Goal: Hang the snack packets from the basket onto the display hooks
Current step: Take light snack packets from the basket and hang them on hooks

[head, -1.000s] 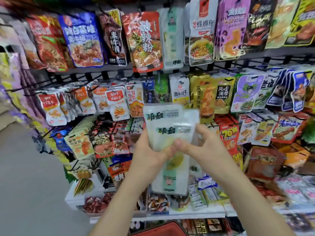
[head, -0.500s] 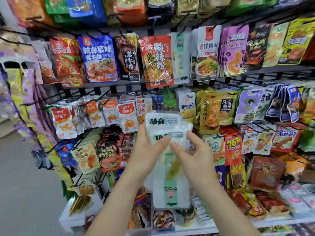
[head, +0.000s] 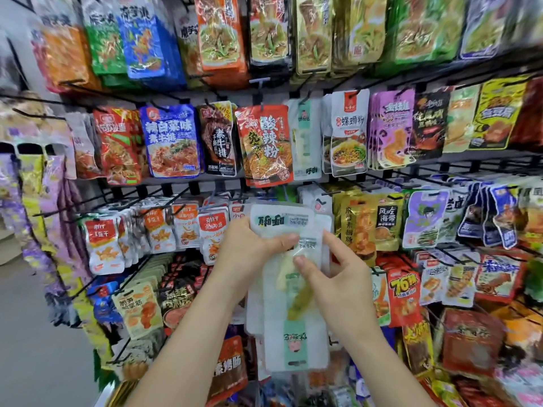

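Observation:
I hold a small stack of white, partly clear snack packets (head: 293,327) upside down in front of the rack, green printing on them and a yellow-green snack showing inside. My left hand (head: 249,254) grips the stack at its upper left, thumb across the front. My right hand (head: 338,277) pinches the front packet from the right with thumb and fingers. Matching white packets (head: 304,142) hang on a hook (head: 260,83) in the row above, between a red-orange packet and a white noodle packet. The basket is out of view.
The rack is packed with rows of hanging snack packets: red-orange noodle packets (head: 267,145), blue ones (head: 172,142), purple ones (head: 390,127), white and orange small packs (head: 102,245). Black hooks (head: 88,86) jut forward at each row. Grey floor (head: 29,333) lies at the left.
The view has tilted upward, bringing the top rows into sight. Both hands have stayed on the stack; the right fingers have shifted on the front packet.

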`<state>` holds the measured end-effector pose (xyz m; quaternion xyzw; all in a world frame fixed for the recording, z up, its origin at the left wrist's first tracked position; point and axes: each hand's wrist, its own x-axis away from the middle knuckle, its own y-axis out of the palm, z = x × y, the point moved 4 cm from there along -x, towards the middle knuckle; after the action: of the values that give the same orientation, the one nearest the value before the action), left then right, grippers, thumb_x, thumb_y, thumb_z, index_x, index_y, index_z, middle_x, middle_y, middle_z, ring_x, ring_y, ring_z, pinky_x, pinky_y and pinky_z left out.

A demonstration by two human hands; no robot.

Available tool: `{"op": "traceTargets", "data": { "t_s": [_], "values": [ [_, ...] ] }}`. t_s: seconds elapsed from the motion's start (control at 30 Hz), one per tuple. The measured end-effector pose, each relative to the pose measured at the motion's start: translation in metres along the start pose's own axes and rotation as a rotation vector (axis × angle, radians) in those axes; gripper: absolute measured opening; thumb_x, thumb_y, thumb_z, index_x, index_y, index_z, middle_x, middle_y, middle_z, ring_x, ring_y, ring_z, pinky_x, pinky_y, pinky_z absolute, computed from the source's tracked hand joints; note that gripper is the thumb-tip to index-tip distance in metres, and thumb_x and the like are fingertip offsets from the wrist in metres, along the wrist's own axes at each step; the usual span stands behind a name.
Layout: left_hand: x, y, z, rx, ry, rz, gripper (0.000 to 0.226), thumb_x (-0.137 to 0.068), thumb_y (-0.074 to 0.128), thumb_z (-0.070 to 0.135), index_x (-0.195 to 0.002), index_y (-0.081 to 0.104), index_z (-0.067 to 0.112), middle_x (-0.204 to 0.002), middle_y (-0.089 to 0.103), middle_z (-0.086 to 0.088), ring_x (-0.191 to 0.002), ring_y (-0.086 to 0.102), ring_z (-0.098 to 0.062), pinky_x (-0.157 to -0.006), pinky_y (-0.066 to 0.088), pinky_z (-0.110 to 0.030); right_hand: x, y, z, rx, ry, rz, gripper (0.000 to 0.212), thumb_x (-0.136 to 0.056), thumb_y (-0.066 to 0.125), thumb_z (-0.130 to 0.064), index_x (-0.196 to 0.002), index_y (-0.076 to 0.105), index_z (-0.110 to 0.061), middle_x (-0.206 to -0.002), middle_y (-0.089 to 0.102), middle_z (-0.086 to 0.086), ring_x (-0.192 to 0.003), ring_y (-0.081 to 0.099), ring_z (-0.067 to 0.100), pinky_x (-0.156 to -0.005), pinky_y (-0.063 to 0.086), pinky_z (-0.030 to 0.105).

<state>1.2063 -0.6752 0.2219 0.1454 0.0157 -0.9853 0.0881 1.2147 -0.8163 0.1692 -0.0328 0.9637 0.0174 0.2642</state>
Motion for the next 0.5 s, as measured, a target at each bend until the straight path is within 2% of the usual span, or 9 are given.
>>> {"op": "traceTargets", "data": {
  "t_s": [0.07,0.13,0.17,0.23,0.3,0.33,0.4,0.47,0.5],
  "values": [
    [-0.008,0.009,0.005,-0.012,0.039,0.015,0.019,-0.072,0.077,-0.003,-0.087,0.072,0.006,-0.084,0.076,-0.007,-0.076,0.073,-0.022,-0.066,0.058,-0.032,-0.014,-0.008,0.004,0.007,0.021,0.0,0.068,-0.076,0.079,-0.039,-0.137,0.052,-0.028,-0.128,0.063,-0.006,-0.121,0.058,0.013,-0.101,0.049,0.044],
    [-0.014,0.02,0.013,-0.027,0.09,0.035,0.016,-0.074,0.076,-0.003,-0.083,0.071,0.009,-0.08,0.076,-0.003,-0.071,0.072,-0.017,-0.06,0.057,-0.028,-0.03,-0.016,0.004,-0.029,0.022,-0.027,0.076,-0.065,0.077,-0.055,-0.134,0.054,-0.034,-0.127,0.064,-0.007,-0.12,0.059,0.016,-0.099,0.05,0.045],
    [-0.017,0.024,0.016,-0.032,0.115,0.051,0.016,-0.074,0.075,-0.003,-0.081,0.071,0.01,-0.078,0.075,-0.002,-0.069,0.072,-0.016,-0.06,0.058,-0.028,-0.038,-0.021,0.003,-0.048,0.018,-0.046,0.072,-0.063,0.077,-0.057,-0.13,0.056,-0.039,-0.125,0.066,-0.008,-0.118,0.06,0.017,-0.097,0.051,0.045],
    [-0.026,0.027,0.023,-0.016,0.159,0.117,0.018,-0.073,0.074,-0.006,-0.076,0.071,0.012,-0.073,0.075,0.0,-0.064,0.071,-0.014,-0.059,0.059,-0.028,-0.059,-0.036,0.0,-0.076,-0.01,-0.05,0.045,-0.074,0.077,-0.047,-0.117,0.063,-0.046,-0.115,0.069,-0.012,-0.111,0.065,0.02,-0.092,0.054,0.045],
    [-0.036,0.026,0.028,-0.032,0.202,0.199,0.018,-0.071,0.076,-0.005,-0.071,0.069,0.011,-0.064,0.072,0.004,-0.056,0.068,-0.01,-0.052,0.056,-0.023,-0.084,-0.058,-0.005,-0.174,-0.04,0.022,0.019,-0.085,0.074,-0.023,-0.1,0.073,-0.034,-0.085,0.07,-0.011,-0.089,0.069,0.028,-0.074,0.06,0.038],
    [-0.04,0.026,0.03,-0.056,0.22,0.221,0.018,-0.07,0.077,-0.005,-0.07,0.068,0.011,-0.061,0.071,0.005,-0.053,0.066,-0.008,-0.048,0.053,-0.021,-0.095,-0.068,-0.009,-0.236,-0.043,0.055,0.014,-0.085,0.072,-0.015,-0.093,0.074,-0.027,-0.07,0.061,-0.005,-0.076,0.067,0.029,-0.064,0.06,0.032],
    [-0.047,0.033,0.034,-0.069,0.245,0.225,0.022,-0.069,0.076,-0.009,-0.069,0.068,0.011,-0.059,0.07,0.006,-0.051,0.066,-0.007,-0.046,0.051,-0.02,-0.116,-0.081,-0.019,-0.303,-0.042,0.072,0.011,-0.082,0.073,-0.009,-0.09,0.072,-0.017,-0.059,0.047,-0.009,-0.062,0.06,0.019,-0.056,0.059,0.026],
    [-0.053,0.042,0.034,-0.068,0.239,0.221,0.023,-0.069,0.073,-0.012,-0.069,0.067,0.01,-0.056,0.069,0.007,-0.048,0.065,-0.004,-0.044,0.048,-0.016,-0.135,-0.086,-0.027,-0.339,-0.055,0.039,0.021,-0.08,0.073,-0.005,-0.098,0.067,-0.014,-0.06,0.054,-0.02,-0.062,0.062,0.01,-0.057,0.06,0.028],
    [-0.056,0.045,0.034,-0.071,0.236,0.221,0.022,-0.069,0.073,-0.012,-0.07,0.066,0.009,-0.055,0.068,0.008,-0.047,0.064,-0.004,-0.043,0.047,-0.015,-0.143,-0.088,-0.03,-0.347,-0.065,0.016,0.028,-0.081,0.073,-0.003,-0.104,0.065,-0.017,-0.068,0.062,-0.018,-0.066,0.066,0.01,-0.058,0.06,0.03]
  ]
}}
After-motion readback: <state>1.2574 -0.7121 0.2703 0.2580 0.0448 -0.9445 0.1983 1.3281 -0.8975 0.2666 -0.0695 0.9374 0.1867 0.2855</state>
